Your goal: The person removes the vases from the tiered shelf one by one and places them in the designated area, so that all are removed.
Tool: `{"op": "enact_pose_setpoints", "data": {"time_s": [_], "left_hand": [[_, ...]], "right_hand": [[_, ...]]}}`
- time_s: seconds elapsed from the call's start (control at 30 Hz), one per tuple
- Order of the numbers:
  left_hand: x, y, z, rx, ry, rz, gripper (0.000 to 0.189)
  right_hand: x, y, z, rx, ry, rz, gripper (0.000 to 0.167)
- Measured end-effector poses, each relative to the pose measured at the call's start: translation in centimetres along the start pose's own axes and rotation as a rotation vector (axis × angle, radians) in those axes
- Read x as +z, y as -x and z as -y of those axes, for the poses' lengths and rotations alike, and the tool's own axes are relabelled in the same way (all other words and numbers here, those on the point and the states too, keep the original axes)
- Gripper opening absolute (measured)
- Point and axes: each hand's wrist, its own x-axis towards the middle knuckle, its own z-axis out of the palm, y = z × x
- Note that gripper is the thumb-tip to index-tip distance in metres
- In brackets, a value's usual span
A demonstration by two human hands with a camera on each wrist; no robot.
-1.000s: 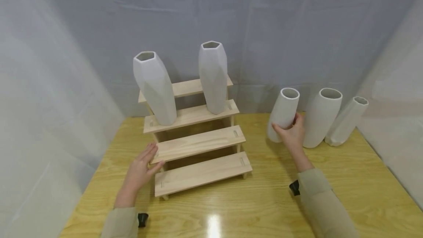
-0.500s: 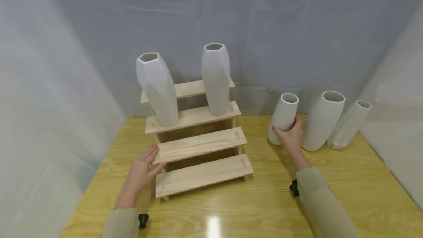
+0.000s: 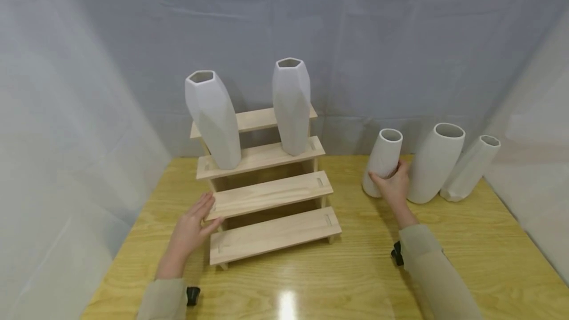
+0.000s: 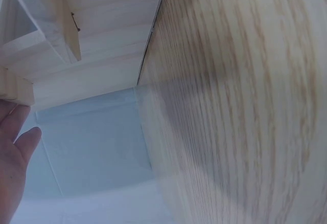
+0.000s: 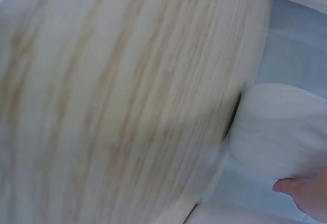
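My right hand (image 3: 393,184) grips a small smooth white vase (image 3: 383,157) at the right, thumb in front and fingers round its far side. In the right wrist view the vase (image 5: 278,124) has its base right at the tabletop, with the thumb on its side. My left hand (image 3: 188,231) rests with straight fingers against the left end of a stepped wooden display stand (image 3: 271,194). From the left wrist, its fingertips show at the end of one board (image 4: 18,87). Two tall faceted white vases, a left one (image 3: 213,117) and a right one (image 3: 291,105), stand on the stand's upper part.
A wider oval white vase (image 3: 434,167) stands close right of my right hand, and a slim fluted one (image 3: 471,169) beyond it. The yellow wood-grain table (image 3: 338,280) carries everything. A grey cloth backdrop (image 3: 355,53) rises behind, with pale cloth at both sides.
The small vase in my right hand has come down slightly. My left hand keeps its place at the stand, and the whole head view has shifted a little.
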Motion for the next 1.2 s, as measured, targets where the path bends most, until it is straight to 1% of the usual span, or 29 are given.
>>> {"op": "enact_pose_setpoints", "data": {"time_s": [0.2, 0.47, 0.67, 1.0, 1.1, 1.2], "left_hand": [[-0.1, -0.07, -0.03, 0.012, -0.007, -0.002, 0.061], [-0.03, 0.02, -0.05, -0.014, 0.002, 0.008, 0.061], [0.02, 0.01, 0.0, -0.007, 0.005, 0.002, 0.06], [0.15, 0.01, 0.14, -0.003, 0.008, 0.002, 0.06], [0.15, 0.02, 0.15, 0.005, 0.005, -0.004, 0.061], [0.15, -0.01, 0.11, 0.012, 0.004, -0.013, 0.061]], "right_hand": [[0.06, 0.04, -0.19, -0.008, -0.001, 0.004, 0.072], [-0.03, 0.05, -0.09, -0.011, -0.025, 0.005, 0.072], [-0.12, 0.11, -0.23, 0.008, -0.027, 0.005, 0.074], [-0.41, 0.16, -0.17, 0.026, -0.001, 0.04, 0.075], [-0.48, 0.2, -0.2, 0.027, -0.012, 0.059, 0.076], [-0.53, 0.24, -0.36, 0.009, -0.034, 0.066, 0.076]]}}
